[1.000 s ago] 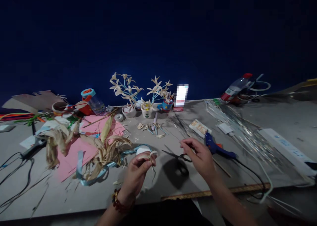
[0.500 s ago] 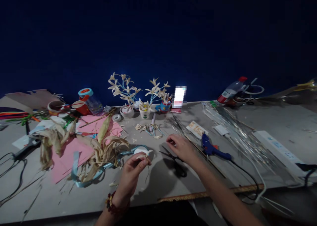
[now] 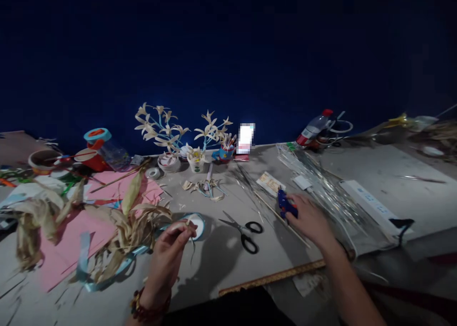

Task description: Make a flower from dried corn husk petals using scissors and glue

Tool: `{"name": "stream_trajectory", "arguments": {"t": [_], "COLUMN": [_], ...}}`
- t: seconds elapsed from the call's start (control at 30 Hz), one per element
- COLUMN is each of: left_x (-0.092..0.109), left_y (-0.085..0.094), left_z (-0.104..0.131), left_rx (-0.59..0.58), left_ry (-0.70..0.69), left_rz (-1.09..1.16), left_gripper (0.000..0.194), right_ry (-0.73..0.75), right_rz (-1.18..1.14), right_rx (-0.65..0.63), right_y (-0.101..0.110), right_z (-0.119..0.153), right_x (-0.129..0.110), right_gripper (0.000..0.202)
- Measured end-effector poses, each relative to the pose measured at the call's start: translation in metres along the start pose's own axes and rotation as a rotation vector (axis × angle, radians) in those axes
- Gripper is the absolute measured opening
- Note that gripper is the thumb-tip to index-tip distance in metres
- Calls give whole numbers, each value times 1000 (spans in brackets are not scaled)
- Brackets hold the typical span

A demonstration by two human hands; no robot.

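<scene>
My left hand (image 3: 167,252) pinches a small pale corn-husk flower (image 3: 188,223), from which a thin stem hangs down. Just behind it lies a white roll with a blue rim (image 3: 197,227). My right hand (image 3: 310,219) is wrapped round the blue glue gun (image 3: 284,203), which rests on the table at the right; the hand hides its handle. Between my hands lie black-handled scissors (image 3: 243,231), blades apart and pointing away to the left. Loose flower stems (image 3: 210,188) lie farther back.
Dried corn husks (image 3: 139,221), pink paper (image 3: 76,250) and light-blue ribbon (image 3: 85,264) cover the left side. Husk flowers (image 3: 210,131) stand in cups at the back by a lit phone (image 3: 245,139). Bundled wires (image 3: 324,188), a bottle (image 3: 314,127) and a long white box (image 3: 371,207) are right.
My right hand has moved right, from above the scissors to the glue gun, and taken hold of it. My left hand still holds the husk flower. The view has swung right.
</scene>
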State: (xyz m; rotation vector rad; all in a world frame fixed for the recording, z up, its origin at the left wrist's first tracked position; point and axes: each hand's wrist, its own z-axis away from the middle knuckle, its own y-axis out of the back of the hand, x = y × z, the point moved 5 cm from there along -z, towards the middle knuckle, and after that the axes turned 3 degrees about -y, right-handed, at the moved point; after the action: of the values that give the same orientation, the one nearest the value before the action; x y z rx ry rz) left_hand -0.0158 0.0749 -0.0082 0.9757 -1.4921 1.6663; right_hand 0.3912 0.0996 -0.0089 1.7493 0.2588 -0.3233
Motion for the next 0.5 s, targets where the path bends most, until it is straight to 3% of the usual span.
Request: {"name": "stream_trajectory", "arguments": {"t": [0.07, 0.17, 0.37, 0.5], "left_x": [-1, -3, -8, -10], "left_y": [-3, -8, -8, -8], "left_z": [0, 0, 6, 7], "left_rx": [-11, -43, -55, -56], "left_ry": [4, 4, 16, 28], "left_rz": [0, -12, -31, -26], "left_gripper": [24, 24, 20, 20], "right_ry": [-1, 38, 108, 42], "right_rz": [151, 211, 74, -87], "right_rx": [-56, -139, -243, -260], "right_y": [-2, -10, -8, 5], "right_z": [6, 11, 1, -15], "right_x": [28, 48, 53, 61], "right_gripper": [44, 50, 46, 41]}}
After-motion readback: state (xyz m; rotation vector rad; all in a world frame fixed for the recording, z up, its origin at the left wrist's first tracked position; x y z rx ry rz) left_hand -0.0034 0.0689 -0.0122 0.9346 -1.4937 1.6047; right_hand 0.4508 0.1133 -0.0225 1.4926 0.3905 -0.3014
